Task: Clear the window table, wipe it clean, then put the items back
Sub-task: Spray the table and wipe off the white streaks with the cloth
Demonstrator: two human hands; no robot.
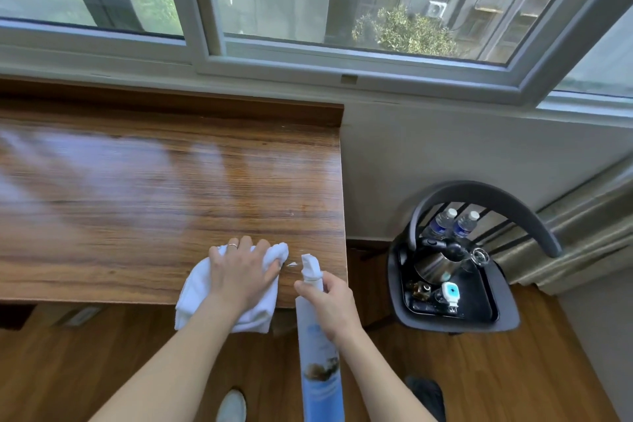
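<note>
The wooden window table (144, 188) fills the left and centre, its top shiny and bare. My left hand (241, 272) presses a white cloth (197, 288) onto the table's near right corner, fingers spread over it; part of the cloth hangs over the front edge. My right hand (330, 305) grips a white and blue spray bottle (317, 353) by the neck, just off the table's front right corner, its nozzle pointing toward the table.
A dark chair (479, 202) stands right of the table with a black tray (411, 298) on its seat. The tray holds a metal kettle (435, 265), two water bottles (454, 223), a glass and small items. A curtain (582, 236) hangs at far right. Windows run behind.
</note>
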